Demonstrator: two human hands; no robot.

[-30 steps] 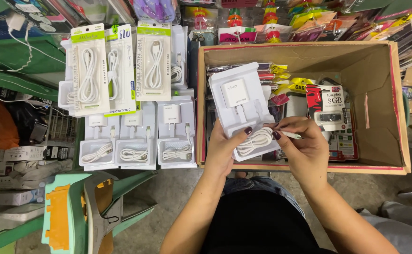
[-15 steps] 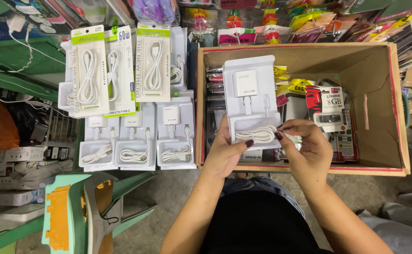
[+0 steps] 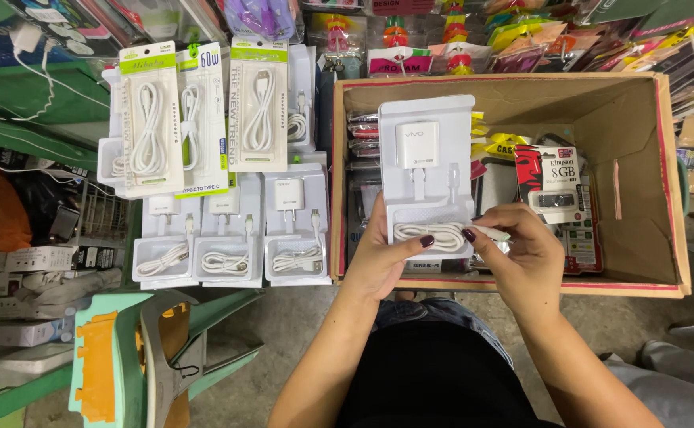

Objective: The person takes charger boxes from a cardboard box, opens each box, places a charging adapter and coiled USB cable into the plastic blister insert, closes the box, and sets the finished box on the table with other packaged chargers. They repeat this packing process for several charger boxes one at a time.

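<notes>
1. left hand (image 3: 383,257) grips the lower left edge of the white charger tray (image 3: 428,176), thumb pressed on the coiled cable (image 3: 426,233).
2. right hand (image 3: 521,257) pinches the cable's end at the tray's lower right.
3. the tray is held tilted above the cardboard box (image 3: 640,182); it looks light, thin and bendy, best held by its rim.
4. the cable seems soft and springy, the adapter (image 3: 417,145) the heavier part.
5. like trays (image 3: 228,234) lie left.
</notes>
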